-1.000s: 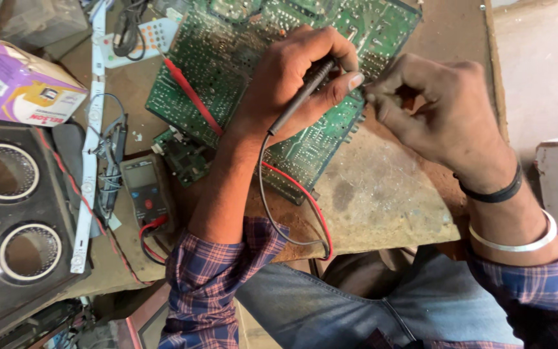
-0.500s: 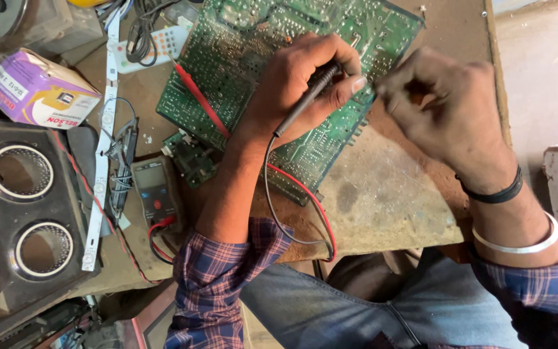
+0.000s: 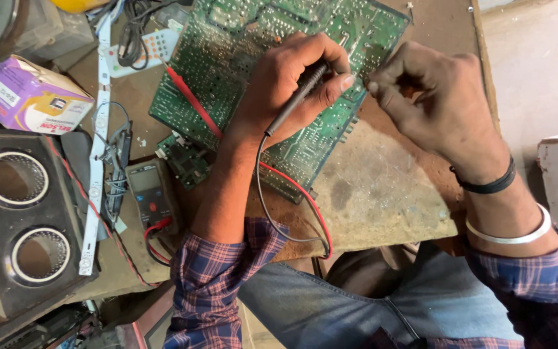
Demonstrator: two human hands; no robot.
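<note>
A large green circuit board [image 3: 240, 52] lies solder side up on the brown worktable [image 3: 382, 187]. My left hand [image 3: 292, 81] grips a dark test probe [image 3: 295, 100] like a pen, tip down on the board near its right edge. My right hand [image 3: 434, 97] is closed just right of that tip, fingertips pinched at the board's edge; what it pinches is too small to tell. A red probe [image 3: 188, 97] lies across the board on the left. Red and black leads [image 3: 292, 194] loop back to a small multimeter [image 3: 153, 194] left of my forearm.
A black speaker box [image 3: 20, 213] with two round openings stands at the left. A purple and white carton [image 3: 30, 97] sits behind it. A white LED strip [image 3: 98, 155] runs down the table, with a small green board [image 3: 185, 161] and a remote control [image 3: 153, 48] nearby.
The view has shifted slightly. My right hand has drawn in closer to the probe tip. My left hand keeps the probe on the board.
</note>
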